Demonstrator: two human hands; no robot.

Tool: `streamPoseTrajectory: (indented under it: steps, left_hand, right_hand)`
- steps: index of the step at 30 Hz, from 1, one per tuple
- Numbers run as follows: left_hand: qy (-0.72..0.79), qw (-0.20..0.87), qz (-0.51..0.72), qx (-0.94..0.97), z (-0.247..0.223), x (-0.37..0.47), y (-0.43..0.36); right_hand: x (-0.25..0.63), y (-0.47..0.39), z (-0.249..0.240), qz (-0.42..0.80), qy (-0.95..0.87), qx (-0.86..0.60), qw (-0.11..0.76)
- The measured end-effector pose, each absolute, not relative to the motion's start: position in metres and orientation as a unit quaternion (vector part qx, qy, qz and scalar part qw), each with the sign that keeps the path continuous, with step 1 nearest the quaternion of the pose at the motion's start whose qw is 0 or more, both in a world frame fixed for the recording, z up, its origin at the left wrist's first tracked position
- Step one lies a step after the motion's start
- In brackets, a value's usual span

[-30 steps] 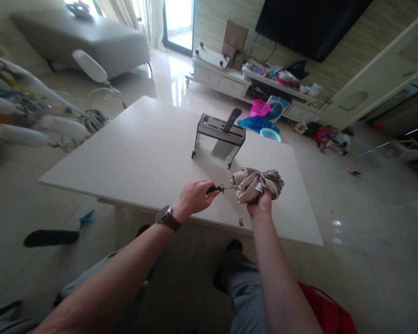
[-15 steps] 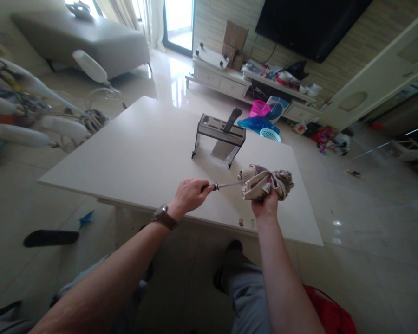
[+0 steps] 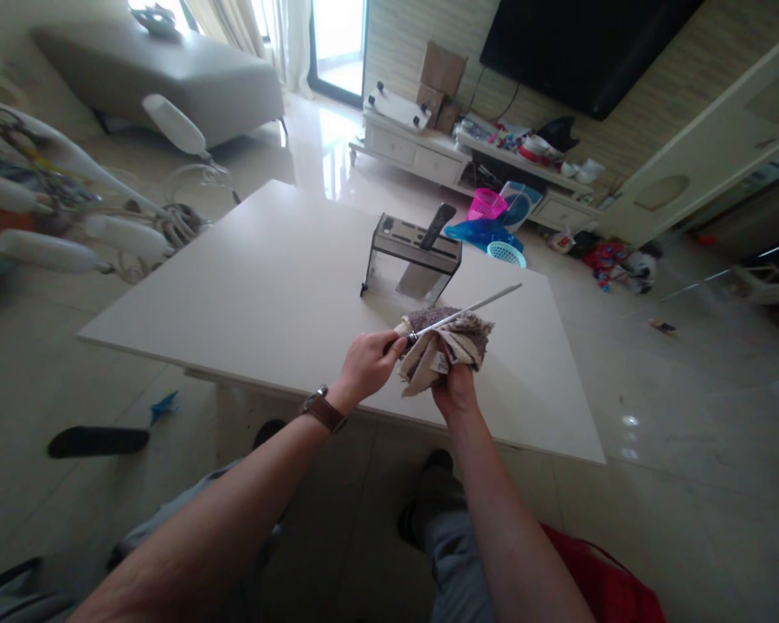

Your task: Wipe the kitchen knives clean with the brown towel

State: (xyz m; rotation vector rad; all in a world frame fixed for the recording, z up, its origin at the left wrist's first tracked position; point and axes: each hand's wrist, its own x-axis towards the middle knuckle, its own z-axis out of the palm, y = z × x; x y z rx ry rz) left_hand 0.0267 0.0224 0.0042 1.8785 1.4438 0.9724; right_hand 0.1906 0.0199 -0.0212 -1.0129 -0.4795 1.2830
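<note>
My left hand (image 3: 371, 363), with a watch on its wrist, is closed round the black handle of a thin metal rod (image 3: 486, 301). The rod points up and to the right across the top of a bunched brown and beige cloth (image 3: 467, 333). My right hand (image 3: 455, 389) grips that cloth from below, close beside my left hand. Just behind them on the white table (image 3: 266, 268) stands a knife block (image 3: 415, 238) with clear sides. One knife with a black handle (image 3: 438, 227) sits in its top slot, its wide blade showing inside.
Beyond the table are a pink basket (image 3: 486, 204), a blue bag (image 3: 480, 233) and a light blue basket (image 3: 506, 253). White lamp arms (image 3: 175, 125) reach in at the left. A red bag (image 3: 603, 575) lies at the lower right.
My right hand has moved left with the cloth, toward the rod's handle. The rod's far end now shows beyond the cloth. My left hand has shifted slightly right.
</note>
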Motion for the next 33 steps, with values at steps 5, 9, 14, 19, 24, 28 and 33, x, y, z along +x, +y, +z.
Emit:
streamPoseTrajectory:
  steps: [5,9,14,19,24,28,33]
  left_hand:
    - [0.569,0.233,0.334,0.714,0.005,0.026,0.021]
    - [0.572,0.207,0.303,0.733,0.006,0.028,0.017]
    - [0.566,0.192,0.293,0.746,0.007,0.030,0.015]
    - [0.566,0.181,0.309,0.742,0.005,0.031,0.015]
    - [0.565,0.187,0.329,0.733,0.004,0.032,0.014]
    - [0.551,0.190,0.319,0.747,0.007,0.031,0.012]
    - [0.534,0.192,0.329,0.755,0.004,0.030,0.012]
  right_hand:
    - [0.194,0.023,-0.022,0.559,-0.207,-0.435,0.675]
    - [0.189,0.022,-0.026,0.562,-0.198,-0.438,0.673]
    - [0.183,0.021,-0.028,0.583,-0.201,-0.438,0.654]
    - [0.194,0.023,-0.018,0.600,-0.192,-0.419,0.654]
    - [0.197,0.021,-0.015,0.581,-0.226,-0.409,0.666]
    - [0.194,0.020,-0.022,0.581,-0.237,-0.420,0.656]
    - [0.199,0.020,-0.028,0.558,-0.268,-0.420,0.664]
